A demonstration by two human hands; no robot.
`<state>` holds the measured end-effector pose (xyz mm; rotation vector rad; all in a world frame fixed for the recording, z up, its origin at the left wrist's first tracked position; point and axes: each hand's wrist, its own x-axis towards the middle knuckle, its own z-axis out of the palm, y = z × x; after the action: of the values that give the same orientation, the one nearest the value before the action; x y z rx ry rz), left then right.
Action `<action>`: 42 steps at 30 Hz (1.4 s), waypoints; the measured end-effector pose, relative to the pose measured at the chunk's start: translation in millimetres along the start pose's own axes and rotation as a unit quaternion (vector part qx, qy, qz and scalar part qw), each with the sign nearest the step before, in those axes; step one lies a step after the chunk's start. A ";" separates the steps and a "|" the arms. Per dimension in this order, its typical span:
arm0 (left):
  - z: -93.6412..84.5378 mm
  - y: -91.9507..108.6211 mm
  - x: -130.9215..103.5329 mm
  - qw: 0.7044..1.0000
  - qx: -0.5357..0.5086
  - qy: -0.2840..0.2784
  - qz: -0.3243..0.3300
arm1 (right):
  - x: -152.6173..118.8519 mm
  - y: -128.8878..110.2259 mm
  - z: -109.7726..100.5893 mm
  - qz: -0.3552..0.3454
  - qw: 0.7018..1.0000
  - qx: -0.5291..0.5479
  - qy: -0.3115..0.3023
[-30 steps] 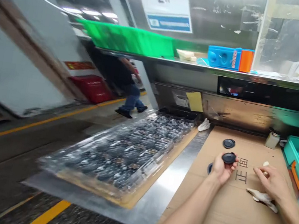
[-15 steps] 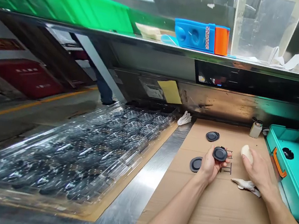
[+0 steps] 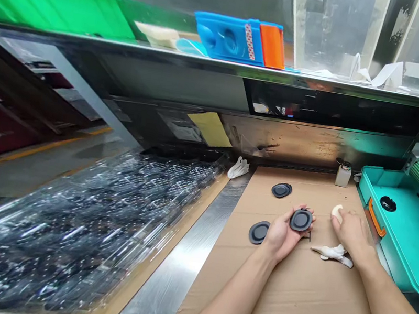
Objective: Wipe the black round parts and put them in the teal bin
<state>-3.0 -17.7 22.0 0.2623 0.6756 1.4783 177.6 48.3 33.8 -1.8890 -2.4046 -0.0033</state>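
My left hand (image 3: 283, 235) holds a round black plastic part (image 3: 301, 220) with a raised rim, its face turned up. The fingers curl round its edge from below. In my right hand (image 3: 356, 236) is a small off-white pad (image 3: 337, 213), gripped by thumb and fingers just above the cardboard (image 3: 281, 306). A similar black part (image 3: 259, 232) lies beside my left wrist, and another black part (image 3: 281, 190) rests farther back. Close to my right wrist lies a crumpled white cloth (image 3: 333, 253).
Clear trays of dark parts (image 3: 76, 221) stand on the left. A turquoise bin (image 3: 415, 237) with an orange handle holds one black piece at right. A small bottle (image 3: 343, 174) stands at the back; a metal shelf (image 3: 208, 63) crosses above with a blue-orange box (image 3: 238, 39).
The camera view has turned, so the whole scene sits farther left. My hands still hold the black part and the pad, now with little movement between them.
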 end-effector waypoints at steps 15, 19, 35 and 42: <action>7.1 -15.9 -16.8 0.941 0.222 -0.011 0.256 | 6.9 11.0 9.7 0.015 0.998 0.047 0.028; 2.6 -26.0 -21.1 0.869 0.325 -0.054 0.368 | 7.4 11.4 10.7 0.019 0.998 0.049 0.028; -22.4 -25.6 13.2 0.582 0.725 0.030 0.368 | 5.2 8.6 7.4 0.026 0.998 0.047 0.030; -18.2 -18.3 12.5 0.634 0.710 0.111 0.285 | 7.8 10.3 12.4 0.026 0.998 0.058 0.028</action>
<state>1.2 -11.9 -5.7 1.6590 2.0391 1.1947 185.0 58.9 21.4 -1.8751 -2.2668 0.0834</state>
